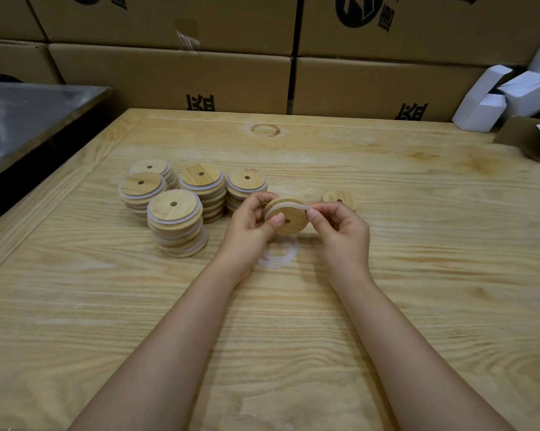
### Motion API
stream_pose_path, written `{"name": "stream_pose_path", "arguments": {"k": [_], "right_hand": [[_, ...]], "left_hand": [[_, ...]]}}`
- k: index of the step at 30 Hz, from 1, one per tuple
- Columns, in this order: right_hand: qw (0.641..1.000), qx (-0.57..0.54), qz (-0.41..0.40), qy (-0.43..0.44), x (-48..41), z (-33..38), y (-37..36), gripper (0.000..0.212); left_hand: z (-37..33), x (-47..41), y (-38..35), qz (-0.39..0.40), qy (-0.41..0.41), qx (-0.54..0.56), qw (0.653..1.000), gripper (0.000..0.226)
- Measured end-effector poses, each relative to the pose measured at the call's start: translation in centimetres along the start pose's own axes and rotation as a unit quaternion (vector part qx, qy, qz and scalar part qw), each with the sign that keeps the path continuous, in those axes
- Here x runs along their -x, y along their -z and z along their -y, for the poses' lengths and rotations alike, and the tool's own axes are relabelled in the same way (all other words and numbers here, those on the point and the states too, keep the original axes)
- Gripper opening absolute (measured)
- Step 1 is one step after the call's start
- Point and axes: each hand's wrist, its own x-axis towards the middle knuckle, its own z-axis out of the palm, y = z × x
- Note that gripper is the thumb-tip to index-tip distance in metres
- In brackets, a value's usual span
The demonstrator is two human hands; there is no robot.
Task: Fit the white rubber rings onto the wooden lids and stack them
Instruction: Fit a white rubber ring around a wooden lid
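Observation:
My left hand (pixel 250 223) grips a round wooden lid (pixel 290 219) with a centre hole, tilted up above the table. My right hand (pixel 340 231) pinches a white rubber ring (pixel 288 206) that sits partly around the lid's upper edge. Under my hands a loose white ring (pixel 278 255) lies flat on the table. A single wooden lid (pixel 340 199) lies just beyond my right hand. To the left stand several stacks of ringed lids, the nearest stack (pixel 176 223) the tallest, others behind (pixel 142 192), (pixel 203 191), (pixel 246 186).
The work surface is a pale wooden table (pixel 387 306). Brown cardboard boxes (pixel 175 76) form a wall behind it. White folded cartons (pixel 508 94) pile up at the back right, and a metal-topped table (pixel 29 119) stands at the left.

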Motion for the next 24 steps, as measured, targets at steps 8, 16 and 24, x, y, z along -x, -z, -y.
{"name": "stream_pose_path", "arguments": {"k": [8,16,24], "right_hand": [[0.999,0.012,0.029,0.012,-0.3,-0.1,0.4,0.012],[0.995,0.06,0.063,0.041,-0.2,0.2,0.8,0.03],[0.96,0.197,0.065,0.189,0.4,0.0,0.5,0.012]], "left_hand": [[-0.1,-0.1,0.2,-0.003,0.027,0.037,0.999,0.019],[-0.6,0.0,0.3,-0.017,0.078,0.075,0.994,0.014],[-1.4,-0.2,0.7,-0.013,0.135,0.131,0.982,0.025]]}}
